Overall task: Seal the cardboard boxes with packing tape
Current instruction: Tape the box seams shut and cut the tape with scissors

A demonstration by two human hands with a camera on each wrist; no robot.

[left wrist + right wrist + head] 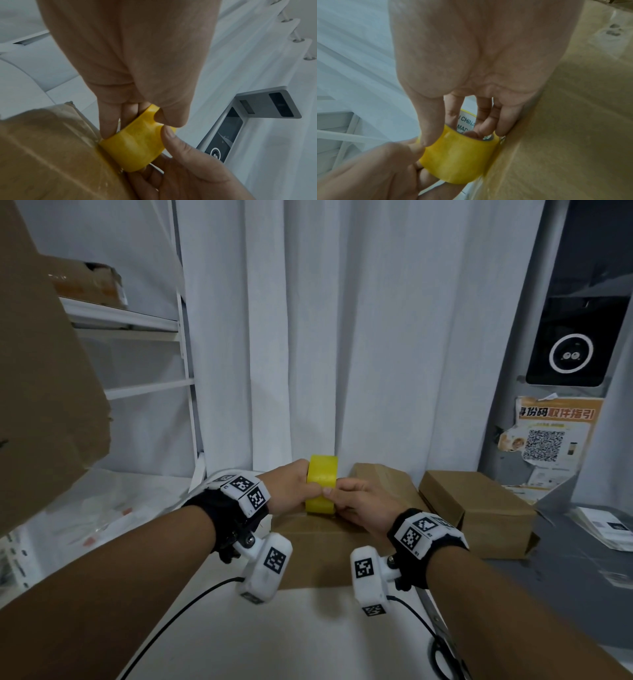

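A yellow roll of packing tape (321, 484) stands on edge, against the top of a closed brown cardboard box (308, 546) in front of me. My left hand (294, 484) grips the roll (135, 146) from the left, fingers on one side and thumb on the outer band. My right hand (346, 494) grips it from the right. In the right wrist view its fingers reach into the roll's (460, 155) core and the thumb presses the outside. The two thumbs meet on the band. A second closed box (476, 508) sits to the right.
Scissors (442, 638) lie on the white table (274, 638) by my right forearm. A large cardboard sheet (41, 371) leans in at the left, before a white shelf (137, 320). A white curtain (342, 337) hangs behind. Papers (603, 525) lie on the grey counter at right.
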